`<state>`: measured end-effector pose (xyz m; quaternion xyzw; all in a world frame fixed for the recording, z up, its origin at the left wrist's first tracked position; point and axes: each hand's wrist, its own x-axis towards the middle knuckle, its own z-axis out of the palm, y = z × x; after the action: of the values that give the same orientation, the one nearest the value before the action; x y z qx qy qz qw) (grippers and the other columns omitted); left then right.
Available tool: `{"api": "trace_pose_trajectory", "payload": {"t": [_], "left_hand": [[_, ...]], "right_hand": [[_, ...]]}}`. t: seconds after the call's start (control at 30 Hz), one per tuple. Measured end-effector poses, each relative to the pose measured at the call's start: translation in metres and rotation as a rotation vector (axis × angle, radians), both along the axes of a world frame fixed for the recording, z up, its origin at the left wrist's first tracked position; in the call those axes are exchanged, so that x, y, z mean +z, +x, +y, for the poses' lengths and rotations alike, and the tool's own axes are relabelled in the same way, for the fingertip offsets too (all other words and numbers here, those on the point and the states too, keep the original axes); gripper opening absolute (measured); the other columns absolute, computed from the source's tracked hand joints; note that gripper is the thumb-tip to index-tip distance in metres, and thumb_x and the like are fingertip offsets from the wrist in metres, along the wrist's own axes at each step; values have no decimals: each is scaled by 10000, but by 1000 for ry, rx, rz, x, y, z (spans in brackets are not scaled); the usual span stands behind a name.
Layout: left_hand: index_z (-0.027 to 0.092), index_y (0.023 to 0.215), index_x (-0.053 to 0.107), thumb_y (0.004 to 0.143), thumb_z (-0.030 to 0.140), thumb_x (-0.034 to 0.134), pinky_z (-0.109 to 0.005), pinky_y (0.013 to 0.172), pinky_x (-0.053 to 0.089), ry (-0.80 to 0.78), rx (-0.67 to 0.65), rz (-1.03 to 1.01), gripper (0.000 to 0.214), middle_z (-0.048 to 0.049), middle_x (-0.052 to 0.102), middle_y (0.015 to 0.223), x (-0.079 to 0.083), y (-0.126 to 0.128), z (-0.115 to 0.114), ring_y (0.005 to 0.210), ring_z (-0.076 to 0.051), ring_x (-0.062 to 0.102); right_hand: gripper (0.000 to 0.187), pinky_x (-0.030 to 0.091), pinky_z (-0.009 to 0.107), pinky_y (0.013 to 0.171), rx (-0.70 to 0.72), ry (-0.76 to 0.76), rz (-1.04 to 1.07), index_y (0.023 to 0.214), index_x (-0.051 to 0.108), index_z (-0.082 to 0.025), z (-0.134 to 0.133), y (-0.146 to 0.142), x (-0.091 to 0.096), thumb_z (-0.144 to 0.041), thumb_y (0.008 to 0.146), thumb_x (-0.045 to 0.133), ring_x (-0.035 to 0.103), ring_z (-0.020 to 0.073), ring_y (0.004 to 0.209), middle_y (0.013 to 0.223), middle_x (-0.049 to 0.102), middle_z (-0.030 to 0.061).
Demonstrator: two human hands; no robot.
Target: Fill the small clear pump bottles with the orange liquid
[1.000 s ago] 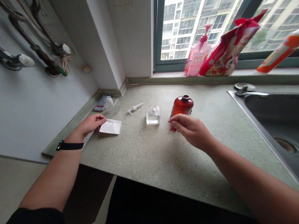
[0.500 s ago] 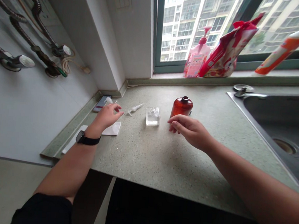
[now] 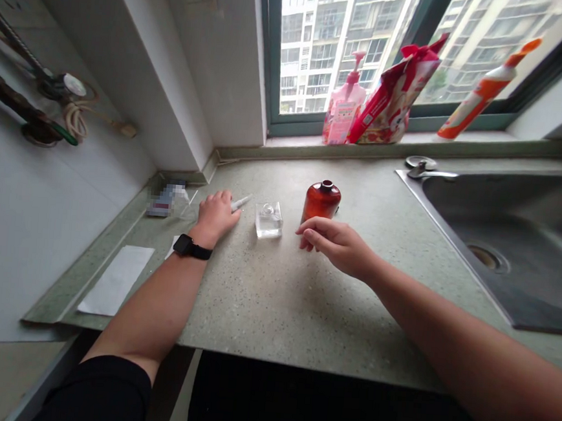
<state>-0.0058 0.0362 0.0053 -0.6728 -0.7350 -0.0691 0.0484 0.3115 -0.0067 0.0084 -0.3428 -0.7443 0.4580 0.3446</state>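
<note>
My left hand (image 3: 216,215), wearing a black watch (image 3: 185,245), reaches down over a white lotion pump (image 3: 241,203) lying on the counter. Its fingers are bent around the covered pump head, and the pump's thin end sticks out past the thumb. Right of it stands a clear square glass bottle (image 3: 269,222) with a small open neck. Farther right is an amber bottle (image 3: 321,199), upright and without a cap. My right hand (image 3: 334,239) hovers in front of the amber bottle, fingers loosely curved and apart, holding nothing; it hides the bottle's lower part.
White paper (image 3: 116,280) and a blurred phone (image 3: 165,200) lie on the left of the speckled counter (image 3: 263,313). A steel sink (image 3: 525,256) is at right. A pink pump bottle (image 3: 343,108), a red bag (image 3: 394,96) and an orange-white bottle (image 3: 479,96) stand on the windowsill.
My left hand has moved forward and right, from beside the lotion pump to over its head. My right hand keeps its place by the amber bottle. The view has turned slightly right.
</note>
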Motion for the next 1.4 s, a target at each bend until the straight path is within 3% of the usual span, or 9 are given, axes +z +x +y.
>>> {"api": "trace_pose_trajectory", "payload": {"t": [0.23, 0.57, 0.77, 0.93, 1.03, 1.17, 1.4], "left_hand": [[201, 1233, 678, 986, 257, 631, -445, 986, 554, 16, -60, -73, 258, -152, 768, 1230, -6, -13, 2, 1147, -339, 711], [225, 1106, 694, 923, 246, 680, -408, 875, 563, 180, -105, -301, 185, -123, 777, 1092, -8, -24, 5, 980, -302, 717], [227, 1089, 716, 909, 231, 731, -372, 920, 568, 389, -134, -559, 181, -76, 782, 1113, 6, -14, -2, 957, -237, 712], [229, 1127, 754, 921, 306, 779, -285, 752, 559, 471, -203, -894, 221, -38, 779, 1110, 12, -5, -3, 748, -131, 628], [235, 1245, 721, 929, 317, 788, -271, 757, 580, 466, -273, -1066, 333, -45, 752, 1133, 11, -2, -2, 804, -130, 671], [271, 1430, 563, 909, 290, 830, -309, 870, 629, 444, -327, -1204, 586, -43, 722, 1153, 7, 2, -2, 940, -165, 744], [268, 1379, 523, 903, 282, 829, -340, 950, 646, 411, -416, -1420, 565, -49, 706, 1225, 4, 13, -4, 1055, -180, 761]], "right_hand": [[236, 540, 361, 734, 20, 31, -55, 1020, 742, -214, -3, -4, -5, -421, 1034, 629, 714, 183, 764, 839, 785, 55], [186, 533, 348, 739, 21, 89, -145, 1047, 738, -225, -6, -4, -5, -368, 1021, 621, 721, 170, 767, 849, 794, 40], [192, 520, 343, 722, 18, 136, -162, 1051, 732, -220, -6, -4, -6, -370, 1021, 617, 712, 166, 744, 842, 793, 39], [197, 514, 337, 708, 19, 163, -163, 1049, 728, -214, -5, -4, -6, -367, 1019, 608, 707, 163, 731, 837, 792, 42], [192, 512, 337, 710, 17, 162, -172, 1054, 731, -217, -5, -4, -7, -362, 1017, 610, 708, 163, 736, 842, 793, 40], [189, 513, 341, 717, 9, 166, -183, 1063, 736, -222, -4, -3, -8, -357, 1017, 612, 712, 165, 740, 849, 799, 39], [190, 515, 344, 722, 6, 174, -187, 1072, 735, -230, -4, -3, -10, -359, 1017, 606, 721, 168, 742, 847, 800, 36]]}}
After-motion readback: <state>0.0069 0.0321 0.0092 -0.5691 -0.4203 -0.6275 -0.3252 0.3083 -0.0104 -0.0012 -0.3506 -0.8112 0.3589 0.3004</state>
